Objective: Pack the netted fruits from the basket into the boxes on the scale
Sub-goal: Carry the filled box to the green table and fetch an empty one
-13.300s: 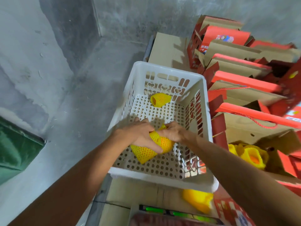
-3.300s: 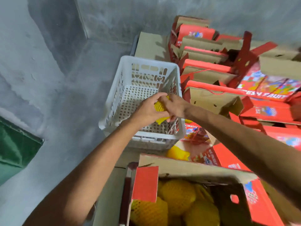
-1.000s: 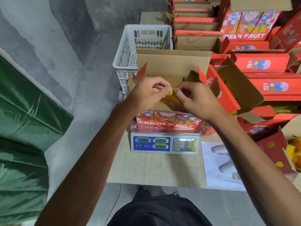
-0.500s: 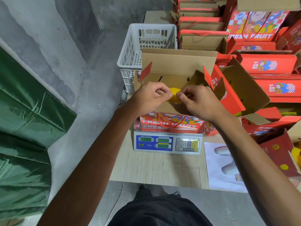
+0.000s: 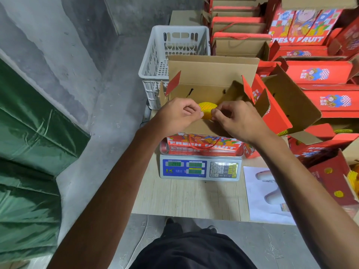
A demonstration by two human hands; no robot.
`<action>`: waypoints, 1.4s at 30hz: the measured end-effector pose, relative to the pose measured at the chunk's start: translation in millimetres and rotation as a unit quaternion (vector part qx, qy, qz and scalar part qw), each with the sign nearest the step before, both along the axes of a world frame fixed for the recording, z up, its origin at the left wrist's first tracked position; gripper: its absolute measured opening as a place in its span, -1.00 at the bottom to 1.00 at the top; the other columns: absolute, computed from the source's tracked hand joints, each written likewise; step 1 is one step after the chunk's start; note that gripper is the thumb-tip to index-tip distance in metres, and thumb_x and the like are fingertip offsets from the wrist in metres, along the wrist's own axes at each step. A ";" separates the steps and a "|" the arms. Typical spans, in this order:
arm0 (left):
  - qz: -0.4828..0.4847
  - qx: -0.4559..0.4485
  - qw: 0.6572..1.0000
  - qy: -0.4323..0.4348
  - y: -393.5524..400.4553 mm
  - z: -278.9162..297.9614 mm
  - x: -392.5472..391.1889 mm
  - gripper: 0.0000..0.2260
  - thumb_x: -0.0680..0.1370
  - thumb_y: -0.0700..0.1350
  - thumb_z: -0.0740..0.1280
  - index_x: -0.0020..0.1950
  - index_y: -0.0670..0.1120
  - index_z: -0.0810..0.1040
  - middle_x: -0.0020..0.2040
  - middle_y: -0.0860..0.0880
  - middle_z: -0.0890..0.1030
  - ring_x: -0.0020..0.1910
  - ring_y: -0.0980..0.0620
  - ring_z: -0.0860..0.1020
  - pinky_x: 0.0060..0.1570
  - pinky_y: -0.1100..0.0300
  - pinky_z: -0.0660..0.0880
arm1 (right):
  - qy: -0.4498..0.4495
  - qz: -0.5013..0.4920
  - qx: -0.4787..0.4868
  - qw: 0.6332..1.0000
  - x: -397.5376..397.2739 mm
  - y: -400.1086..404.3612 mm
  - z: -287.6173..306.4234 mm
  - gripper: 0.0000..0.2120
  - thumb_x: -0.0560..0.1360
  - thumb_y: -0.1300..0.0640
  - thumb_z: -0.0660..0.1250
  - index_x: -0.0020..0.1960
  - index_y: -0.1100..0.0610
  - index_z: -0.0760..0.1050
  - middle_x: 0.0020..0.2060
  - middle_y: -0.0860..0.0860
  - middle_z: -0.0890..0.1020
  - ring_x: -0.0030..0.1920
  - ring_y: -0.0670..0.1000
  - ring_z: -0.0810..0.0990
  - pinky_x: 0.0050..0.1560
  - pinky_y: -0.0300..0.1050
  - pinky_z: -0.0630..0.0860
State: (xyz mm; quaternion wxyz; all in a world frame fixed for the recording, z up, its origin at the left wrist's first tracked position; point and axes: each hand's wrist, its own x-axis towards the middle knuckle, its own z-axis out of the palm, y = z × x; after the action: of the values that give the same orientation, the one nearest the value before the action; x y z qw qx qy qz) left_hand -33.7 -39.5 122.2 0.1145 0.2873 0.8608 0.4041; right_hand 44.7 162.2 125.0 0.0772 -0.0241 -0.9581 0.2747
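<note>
**Operator:** Head view, hands first. My left hand (image 5: 179, 115) and right hand (image 5: 236, 118) each have curled fingers pinching the netted fruit (image 5: 207, 110) from either side, just above the open box (image 5: 211, 88) on the scale (image 5: 200, 168). Half a second ago the fruit sat almost hidden between my knuckles; now more of its yellow net shows and it has come up slightly against the box's back flap.

**Colleague:** And three seconds back?

**Operator:** Both hands were over the basket (image 5: 171, 55) with this same fruit. So it has crossed from basket to box, and I judge the step in hand is setting it down inside. I cannot see into the box past its front wall, so how full it is stays unknown.

**Colleague:** The surface?

**Operator:** The scale stands at the far edge of the wooden table (image 5: 186, 199), a printed sheet (image 5: 266, 193) toward its right edge. The basket sits beyond the far edge. Red boxes (image 5: 322, 72) crowd the right side; grey concrete floor (image 5: 108, 121) and a green tarp (image 5: 29, 152) lie left.
</note>
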 end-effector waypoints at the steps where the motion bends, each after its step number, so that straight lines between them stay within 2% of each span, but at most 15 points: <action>1: 0.000 0.000 1.000 -0.001 -0.3 -0.1 -0.1 -0.83 0.60 -0.02 0.42 0.12 -0.07 0.69 -0.06 0.12 0.69 -0.13 0.35 0.62 -0.13 0.51 0.49 | -0.001 -0.002 -0.001 1.000 0.4 -0.1 -0.5 -0.73 0.64 -0.08 0.27 -0.08 0.03 0.65 -0.28 0.02 0.65 -0.21 0.08 0.60 -0.22 -0.08 0.43; 5: 0.001 -0.002 1.000 -0.004 -1.8 -0.3 0.9 -0.81 0.61 -0.01 0.42 0.14 -0.07 0.68 -0.05 0.12 0.68 -0.13 0.36 0.61 -0.13 0.51 0.49 | -0.002 -0.004 -0.002 1.000 2.1 -1.2 0.0 -0.73 0.64 -0.07 0.27 -0.07 0.03 0.66 -0.29 0.00 0.64 -0.22 0.07 0.60 -0.22 -0.09 0.43; 9: 0.005 0.008 1.000 -0.006 -3.2 -2.2 2.8 -0.81 0.61 -0.04 0.42 0.16 -0.09 0.67 -0.03 0.07 0.70 -0.12 0.33 0.62 -0.11 0.50 0.50 | -0.002 -0.008 -0.002 1.000 4.3 -3.1 1.6 -0.73 0.63 -0.06 0.27 -0.11 0.02 0.66 -0.28 0.02 0.67 -0.21 0.10 0.61 -0.12 0.01 0.55; 13: 0.016 0.013 1.000 0.006 -2.8 -4.5 5.9 -0.80 0.61 -0.06 0.42 0.18 -0.11 0.67 -0.02 0.04 0.70 -0.11 0.30 0.63 -0.14 0.51 0.49 | -0.003 -0.010 -0.007 1.000 6.5 -4.6 2.4 -0.73 0.63 -0.06 0.27 -0.12 0.02 0.65 -0.27 0.04 0.68 -0.19 0.11 0.62 -0.08 0.07 0.57; 22: 0.022 0.025 0.999 0.014 -3.3 -8.2 6.9 -0.80 0.62 -0.05 0.41 0.18 -0.11 0.67 -0.02 0.06 0.69 -0.13 0.39 0.60 -0.15 0.53 0.47 | 0.002 -0.015 -0.024 1.000 9.0 -5.4 0.6 -0.75 0.62 -0.03 0.29 -0.13 0.02 0.66 -0.30 -0.01 0.65 -0.22 0.07 0.60 -0.17 -0.01 0.52; 29: 0.030 0.026 0.999 0.028 -1.5 -10.5 8.4 -0.81 0.62 -0.03 0.39 0.16 -0.09 0.67 -0.02 0.07 0.70 -0.08 0.28 0.64 -0.13 0.50 0.50 | -0.001 -0.016 -0.035 0.999 8.8 -5.5 0.7 -0.74 0.62 -0.02 0.29 -0.13 0.03 0.66 -0.29 0.00 0.67 -0.20 0.07 0.61 -0.15 0.01 0.54; 42: 0.039 0.024 0.999 0.024 -0.4 -10.6 5.7 -0.82 0.62 -0.02 0.40 0.15 -0.06 0.68 -0.04 0.09 0.70 -0.09 0.28 0.65 -0.14 0.48 0.52 | 0.002 -0.008 -0.042 0.999 7.3 -4.9 2.3 -0.74 0.63 0.00 0.29 -0.13 0.05 0.68 -0.26 0.00 0.69 -0.20 0.03 0.62 -0.19 -0.06 0.50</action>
State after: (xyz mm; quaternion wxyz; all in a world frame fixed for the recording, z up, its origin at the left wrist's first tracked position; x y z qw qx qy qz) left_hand -28.1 -39.9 111.6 0.0712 0.2654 0.8638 0.4223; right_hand 52.1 157.3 127.3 0.0798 -0.0342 -0.9455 0.3138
